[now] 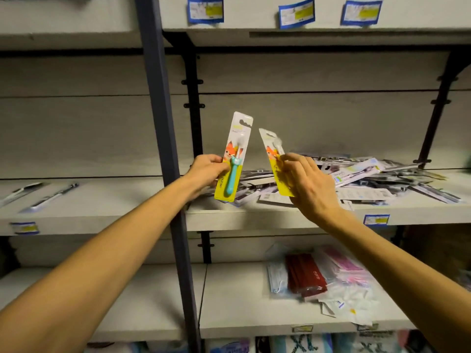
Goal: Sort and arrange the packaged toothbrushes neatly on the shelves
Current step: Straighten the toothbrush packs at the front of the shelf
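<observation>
My left hand (207, 171) grips a children's toothbrush pack (235, 149) with a yellow and white card, a fox picture and a teal brush, held upright above the middle shelf. My right hand (307, 182) holds a second fox toothbrush pack (270, 146) of the same kind, tilted left, its lower half hidden behind my fingers. Both packs are raised side by side, a little apart. Behind them a messy pile of packaged toothbrushes (369, 179) lies on the middle right shelf (254, 220).
A dark upright post (163, 123) divides the shelving. Two packaged toothbrushes (51, 194) lie on the middle left shelf. On the lower right shelf sit bagged items, red (304, 276) and pink ones among them. Blue price labels (295, 12) hang on the shelf edges.
</observation>
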Tool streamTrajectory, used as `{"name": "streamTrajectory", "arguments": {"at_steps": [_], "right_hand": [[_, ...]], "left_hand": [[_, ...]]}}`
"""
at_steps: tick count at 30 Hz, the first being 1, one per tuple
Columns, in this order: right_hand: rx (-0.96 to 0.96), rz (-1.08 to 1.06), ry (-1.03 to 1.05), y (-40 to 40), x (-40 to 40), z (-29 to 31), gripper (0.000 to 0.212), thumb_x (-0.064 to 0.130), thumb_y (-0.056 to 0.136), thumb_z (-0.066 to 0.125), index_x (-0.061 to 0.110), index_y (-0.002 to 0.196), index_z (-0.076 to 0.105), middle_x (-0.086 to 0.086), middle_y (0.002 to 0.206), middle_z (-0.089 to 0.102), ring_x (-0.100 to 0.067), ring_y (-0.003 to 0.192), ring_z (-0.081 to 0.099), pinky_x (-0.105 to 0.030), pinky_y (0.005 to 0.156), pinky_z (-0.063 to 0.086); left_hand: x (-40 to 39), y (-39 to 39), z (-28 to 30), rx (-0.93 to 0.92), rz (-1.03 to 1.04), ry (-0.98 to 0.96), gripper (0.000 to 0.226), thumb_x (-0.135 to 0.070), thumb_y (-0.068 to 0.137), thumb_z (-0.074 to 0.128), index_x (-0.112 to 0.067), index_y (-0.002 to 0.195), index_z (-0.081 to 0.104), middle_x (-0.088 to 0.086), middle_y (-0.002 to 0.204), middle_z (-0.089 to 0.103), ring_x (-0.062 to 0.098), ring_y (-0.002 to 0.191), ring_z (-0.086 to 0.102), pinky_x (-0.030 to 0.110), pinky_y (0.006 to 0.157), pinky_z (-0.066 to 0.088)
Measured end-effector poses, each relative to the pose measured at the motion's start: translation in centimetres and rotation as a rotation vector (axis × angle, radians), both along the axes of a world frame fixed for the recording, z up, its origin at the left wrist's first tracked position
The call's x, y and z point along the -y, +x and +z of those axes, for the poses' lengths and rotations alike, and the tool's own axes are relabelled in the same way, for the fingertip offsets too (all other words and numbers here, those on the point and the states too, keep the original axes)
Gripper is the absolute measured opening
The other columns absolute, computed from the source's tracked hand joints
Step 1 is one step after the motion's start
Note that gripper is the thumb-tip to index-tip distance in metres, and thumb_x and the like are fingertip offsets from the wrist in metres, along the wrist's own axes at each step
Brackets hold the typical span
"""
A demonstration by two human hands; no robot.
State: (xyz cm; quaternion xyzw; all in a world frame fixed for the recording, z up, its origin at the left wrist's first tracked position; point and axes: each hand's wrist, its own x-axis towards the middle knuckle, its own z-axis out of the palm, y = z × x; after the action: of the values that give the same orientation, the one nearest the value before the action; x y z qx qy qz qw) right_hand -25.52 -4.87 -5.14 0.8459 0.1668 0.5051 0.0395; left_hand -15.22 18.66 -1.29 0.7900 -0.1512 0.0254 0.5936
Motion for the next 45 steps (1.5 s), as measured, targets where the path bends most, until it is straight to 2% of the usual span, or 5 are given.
{"name": "streamTrajectory", "arguments": {"at_steps": [14, 24, 29, 39, 45], "right_hand": [[0.097, 0.007, -0.088, -5.8, -22.5, -1.6, 0.051, 0.024, 0.093, 0.053, 0.008, 0.142, 0.051, -0.019, 0.151, 0.043, -0.036, 0.131, 0.046, -0.043, 0.089, 0.055], [-0.119, 0.103, -0.142, -2.0, -40.3, -0.6, 0.088, 0.014, 0.067, 0.089, 0.01, 0.145, 0.047, -0.018, 0.15, 0.044, -0.038, 0.13, 0.049, -0.045, 0.086, 0.056], [-0.132, 0.263, -0.201, 2.7, -48.8, -1.5, 0.046, 0.015, 0.09, 0.06, 0.012, 0.135, 0.059, -0.015, 0.141, 0.055, -0.036, 0.117, 0.06, -0.041, 0.082, 0.057], [-0.417, 0.326, -0.361, 16.0, -63.1, -2.5, 0.072, 0.011, 0.083, 0.067, 0.023, 0.148, 0.039, -0.002, 0.155, 0.037, -0.029, 0.126, 0.051, -0.036, 0.086, 0.049], [-0.434, 0.374, -0.368, 25.5, -70.1, -1.7, 0.045, 0.032, 0.095, 0.055, 0.026, 0.139, 0.05, 0.0, 0.142, 0.049, -0.027, 0.112, 0.059, -0.032, 0.071, 0.046]], "left_hand": [[-22.4, -8.7, -1.3, 0.008, -0.21, -0.068, 0.016, -0.013, 0.094, 0.065, -0.017, 0.109, 0.069, 0.004, 0.102, 0.075, 0.014, 0.091, 0.07, 0.032, 0.081, 0.059], [-43.7, -7.4, -3.0, -0.092, 0.185, -0.125, 0.011, -0.006, 0.092, 0.066, -0.01, 0.103, 0.068, 0.008, 0.088, 0.068, 0.012, 0.067, 0.063, 0.018, 0.055, 0.054], [-52.9, -4.7, -5.1, -0.12, 0.451, -0.092, 0.025, -0.001, 0.087, 0.071, -0.004, 0.111, 0.069, 0.015, 0.098, 0.068, 0.021, 0.08, 0.063, 0.026, 0.069, 0.051], [-64.8, 5.7, -5.0, -0.046, 0.566, 0.099, 0.031, -0.004, 0.084, 0.07, -0.017, 0.113, 0.071, 0.014, 0.103, 0.071, 0.029, 0.093, 0.069, 0.037, 0.086, 0.057], [-69.6, 13.9, -4.2, 0.007, 0.551, 0.2, 0.023, -0.003, 0.086, 0.071, -0.008, 0.108, 0.076, 0.009, 0.115, 0.073, 0.025, 0.111, 0.067, 0.039, 0.103, 0.051]]}}
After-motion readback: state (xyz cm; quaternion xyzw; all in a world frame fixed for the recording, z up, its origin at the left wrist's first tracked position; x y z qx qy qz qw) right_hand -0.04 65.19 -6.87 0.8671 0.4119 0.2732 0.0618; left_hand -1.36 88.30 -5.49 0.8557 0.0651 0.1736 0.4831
